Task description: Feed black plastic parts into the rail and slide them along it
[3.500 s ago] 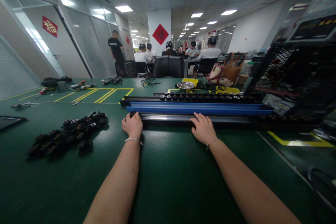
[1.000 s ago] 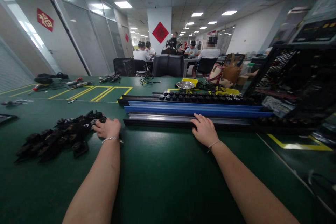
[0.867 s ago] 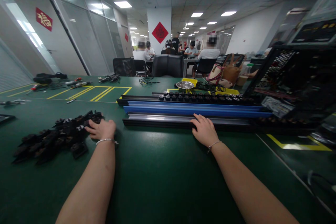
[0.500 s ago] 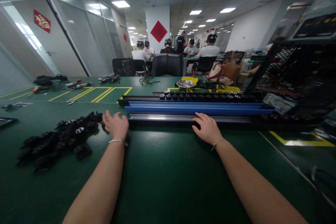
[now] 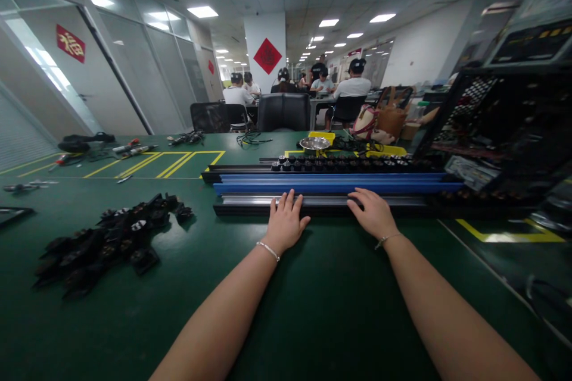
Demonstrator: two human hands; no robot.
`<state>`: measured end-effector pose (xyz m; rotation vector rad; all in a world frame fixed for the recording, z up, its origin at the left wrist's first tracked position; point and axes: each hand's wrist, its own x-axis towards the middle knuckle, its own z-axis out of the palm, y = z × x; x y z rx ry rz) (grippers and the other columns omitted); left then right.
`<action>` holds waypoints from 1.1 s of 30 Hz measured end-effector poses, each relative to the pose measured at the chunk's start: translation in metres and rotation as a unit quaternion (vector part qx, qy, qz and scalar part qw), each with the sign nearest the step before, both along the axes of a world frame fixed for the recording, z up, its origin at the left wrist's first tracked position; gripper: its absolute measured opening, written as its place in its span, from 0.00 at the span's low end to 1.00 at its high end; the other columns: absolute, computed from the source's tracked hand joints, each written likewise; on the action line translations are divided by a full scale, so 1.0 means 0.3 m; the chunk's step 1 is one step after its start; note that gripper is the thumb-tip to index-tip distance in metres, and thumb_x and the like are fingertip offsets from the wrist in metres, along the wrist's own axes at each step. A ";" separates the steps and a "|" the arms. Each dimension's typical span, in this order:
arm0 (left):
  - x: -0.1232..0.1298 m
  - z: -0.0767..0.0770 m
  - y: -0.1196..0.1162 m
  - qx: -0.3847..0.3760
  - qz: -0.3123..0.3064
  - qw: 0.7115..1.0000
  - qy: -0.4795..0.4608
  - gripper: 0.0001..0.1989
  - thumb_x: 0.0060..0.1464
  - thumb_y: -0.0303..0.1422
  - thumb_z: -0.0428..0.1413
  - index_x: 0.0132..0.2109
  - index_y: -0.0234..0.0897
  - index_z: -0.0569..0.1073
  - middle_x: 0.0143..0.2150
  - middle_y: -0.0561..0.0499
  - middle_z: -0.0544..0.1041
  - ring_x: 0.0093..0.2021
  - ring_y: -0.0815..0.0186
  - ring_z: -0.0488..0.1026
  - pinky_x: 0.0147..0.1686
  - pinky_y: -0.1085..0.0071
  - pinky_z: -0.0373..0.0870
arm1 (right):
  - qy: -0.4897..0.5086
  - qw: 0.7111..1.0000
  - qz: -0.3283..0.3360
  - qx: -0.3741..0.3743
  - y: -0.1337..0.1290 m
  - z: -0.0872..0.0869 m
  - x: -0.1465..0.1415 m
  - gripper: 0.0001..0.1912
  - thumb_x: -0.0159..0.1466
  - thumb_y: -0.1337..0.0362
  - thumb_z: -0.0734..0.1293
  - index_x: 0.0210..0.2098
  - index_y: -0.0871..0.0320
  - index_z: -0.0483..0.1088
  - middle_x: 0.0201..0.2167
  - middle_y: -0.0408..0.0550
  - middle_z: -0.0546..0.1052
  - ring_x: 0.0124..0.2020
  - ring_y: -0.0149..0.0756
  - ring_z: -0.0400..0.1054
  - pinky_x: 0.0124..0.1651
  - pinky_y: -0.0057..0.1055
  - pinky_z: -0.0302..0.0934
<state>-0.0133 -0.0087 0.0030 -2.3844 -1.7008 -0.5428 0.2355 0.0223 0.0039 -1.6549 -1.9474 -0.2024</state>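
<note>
My left hand (image 5: pixel 286 221) lies with fingers spread over the near edge of a long black rail with a silvery channel (image 5: pixel 243 200). Farther right, my right hand (image 5: pixel 372 211) rests on the same rail, its fingers stretched and slightly bent. Neither hand holds anything. Directly behind runs a blue rail (image 5: pixel 330 183), parallel to the first. Beyond it, a black rail (image 5: pixel 236 169) carries a row of small black parts (image 5: pixel 339 163). To the left lies a loose pile of black parts (image 5: pixel 111 238).
A shiny metal bowl (image 5: pixel 314 143) and a yellow tray (image 5: pixel 322 136) stand behind the rails. An open black case (image 5: pixel 473 125) bounds the right side. Tools (image 5: pixel 134 149) and cables (image 5: pixel 254 139) lie along the far edge of the green table (image 5: pixel 322 309). People sit beyond.
My left hand has moved right, from beside the black pile onto the near rail. My right hand has shifted slightly right along that rail.
</note>
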 end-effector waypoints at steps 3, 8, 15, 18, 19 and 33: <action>0.007 0.007 0.003 -0.008 0.014 1.000 0.003 0.30 0.58 0.49 0.42 0.62 0.37 0.60 0.67 0.39 0.52 0.65 0.50 0.50 0.61 0.46 0.45 | 0.045 0.993 -0.109 0.032 0.012 -0.006 0.087 0.20 0.61 0.56 0.57 0.44 0.59 0.71 0.51 0.56 0.70 0.55 0.45 0.59 0.56 0.44 0.53; 0.042 0.020 0.005 -0.027 0.049 0.998 -0.004 0.30 0.55 0.51 0.44 0.56 0.35 0.66 0.66 0.35 0.54 0.64 0.45 0.52 0.59 0.43 0.47 | 0.089 0.949 -0.287 0.093 -0.009 -0.025 0.227 0.30 0.57 0.53 0.60 0.55 0.62 0.63 0.62 0.65 0.53 0.61 0.59 0.47 0.55 0.53 0.47; 0.062 0.002 0.012 -0.011 0.071 0.997 -0.021 0.29 0.56 0.51 0.42 0.54 0.35 0.68 0.65 0.36 0.56 0.63 0.45 0.54 0.59 0.42 0.46 | 0.152 0.915 -0.365 0.079 -0.037 -0.044 0.450 0.40 0.58 0.47 0.58 0.63 0.64 0.51 0.61 0.72 0.52 0.62 0.59 0.45 0.54 0.52 0.44; 0.051 0.000 0.016 -0.010 0.058 0.998 -0.024 0.27 0.58 0.49 0.41 0.53 0.36 0.68 0.65 0.38 0.57 0.63 0.48 0.55 0.60 0.43 0.46 | 0.159 0.919 -0.358 0.044 -0.024 -0.045 0.486 0.38 0.59 0.47 0.58 0.62 0.63 0.53 0.60 0.69 0.56 0.61 0.57 0.46 0.56 0.49 0.43; 0.047 -0.001 0.017 -0.009 0.053 0.998 -0.024 0.25 0.58 0.48 0.41 0.53 0.37 0.68 0.66 0.39 0.57 0.63 0.49 0.55 0.60 0.44 0.46 | 0.164 0.917 -0.361 0.038 -0.019 -0.044 0.488 0.37 0.59 0.47 0.58 0.62 0.62 0.54 0.61 0.68 0.55 0.61 0.56 0.46 0.56 0.48 0.43; 0.027 -0.014 0.024 -0.007 0.029 0.999 -0.030 0.18 0.60 0.40 0.42 0.52 0.39 0.66 0.65 0.44 0.59 0.64 0.54 0.54 0.61 0.43 0.45 | 0.192 0.909 -0.370 0.010 0.007 -0.051 0.518 0.30 0.60 0.51 0.59 0.57 0.60 0.62 0.60 0.65 0.56 0.63 0.55 0.43 0.59 0.46 0.40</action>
